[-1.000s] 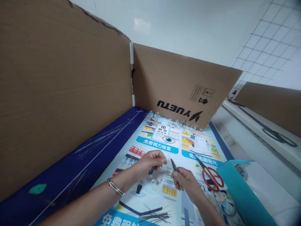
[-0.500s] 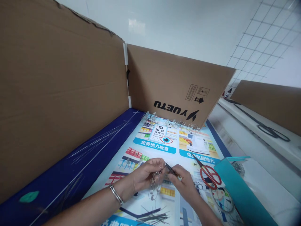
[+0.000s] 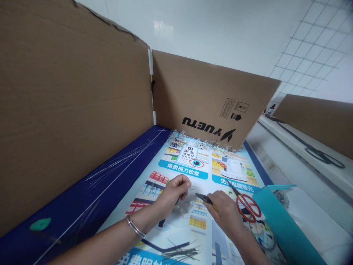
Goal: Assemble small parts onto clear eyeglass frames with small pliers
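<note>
My left hand (image 3: 174,194), with a silver bracelet on its wrist, pinches a thin wire strung with clear beads (image 3: 184,211). The wire loops down below the fingers and is blurred in places. In my right hand (image 3: 224,209) is a pair of pliers (image 3: 204,198) with dark jaws and a bit of yellow at the handle. The jaws point left toward the wire, a short way from my left fingers. Whether they touch the wire I cannot tell.
Red-handled scissors (image 3: 248,208) lie right of my right hand, beside a teal folder (image 3: 286,217). Cut wire lengths (image 3: 182,253) lie on the printed poster near me. Clear beaded pieces (image 3: 204,144) line the foot of the cardboard panel (image 3: 215,92). A green lump (image 3: 40,224) sits far left.
The pliers have drawn back right from my left fingers, leaving a wider gap. My left hand has shifted slightly up and left, and the hanging beaded wire has swung.
</note>
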The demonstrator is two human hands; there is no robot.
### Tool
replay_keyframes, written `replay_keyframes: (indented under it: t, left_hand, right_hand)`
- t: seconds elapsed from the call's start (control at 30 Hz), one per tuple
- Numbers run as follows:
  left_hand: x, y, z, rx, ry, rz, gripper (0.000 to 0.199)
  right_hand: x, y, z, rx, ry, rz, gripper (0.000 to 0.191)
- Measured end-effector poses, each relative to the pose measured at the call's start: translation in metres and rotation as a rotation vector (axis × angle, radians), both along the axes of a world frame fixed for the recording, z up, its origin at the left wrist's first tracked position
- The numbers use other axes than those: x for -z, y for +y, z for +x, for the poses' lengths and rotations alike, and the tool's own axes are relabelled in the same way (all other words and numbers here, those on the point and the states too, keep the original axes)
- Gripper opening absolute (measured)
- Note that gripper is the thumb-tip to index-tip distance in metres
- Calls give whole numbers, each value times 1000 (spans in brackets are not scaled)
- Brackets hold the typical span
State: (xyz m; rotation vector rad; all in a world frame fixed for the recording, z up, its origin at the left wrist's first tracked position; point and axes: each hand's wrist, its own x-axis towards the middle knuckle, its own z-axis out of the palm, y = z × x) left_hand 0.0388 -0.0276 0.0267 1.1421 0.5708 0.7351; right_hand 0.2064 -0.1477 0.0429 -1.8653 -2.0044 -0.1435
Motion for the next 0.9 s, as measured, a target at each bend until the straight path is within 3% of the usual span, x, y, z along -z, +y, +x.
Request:
replay_keyframes:
  t: [0.2, 0.43, 0.9]
  left_hand:
    - [0, -1, 2, -56, 57, 102, 18]
    - [3, 0, 2, -38, 104, 142, 17]
    - [6, 1, 3, 25, 128, 153, 17]
  right_hand:
    - [-11, -3, -9, 20, -181, -37, 19]
    - [-9, -2, -7, 33, -244, -59, 17]
    - [-5, -1, 0, -19, -135, -50, 16]
